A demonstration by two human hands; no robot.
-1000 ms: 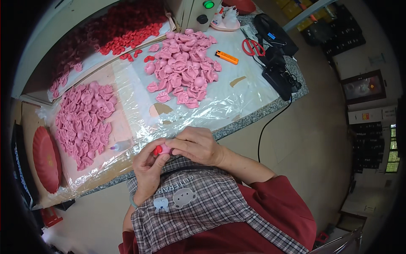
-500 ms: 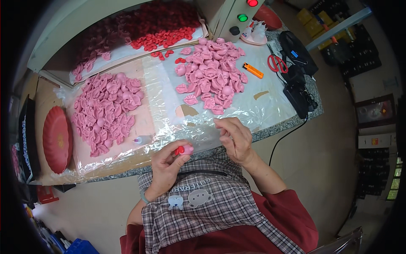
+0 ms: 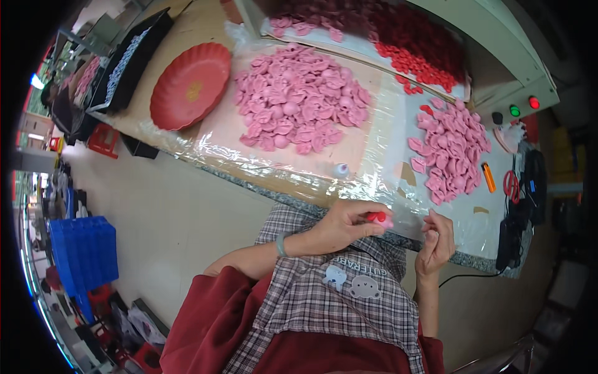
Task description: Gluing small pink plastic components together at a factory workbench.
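Observation:
In my left hand, between thumb and fingertips, is a small pink piece with a red part on it, held just above the table's front edge. To its right my right hand is raised, its fingers loosely bent and apart, with nothing visible in them. Beyond my left hand spreads a large pile of pink, frilled, petal-like pieces mixed with round pink balls. A second pink pile lies beyond my right hand. Near the first pile is a small bottle with a pale tip.
A red fluted bowl stands left of the piles. Small red pieces fill a shelf under the pale machine housing. An orange cutter, red-handled scissors and black cabled devices lie at right. Clear plastic film covers the tabletop.
The view has swung left, so everything sits further right in the picture. My left hand still holds the pink and red piece; my right hand remains raised close by.

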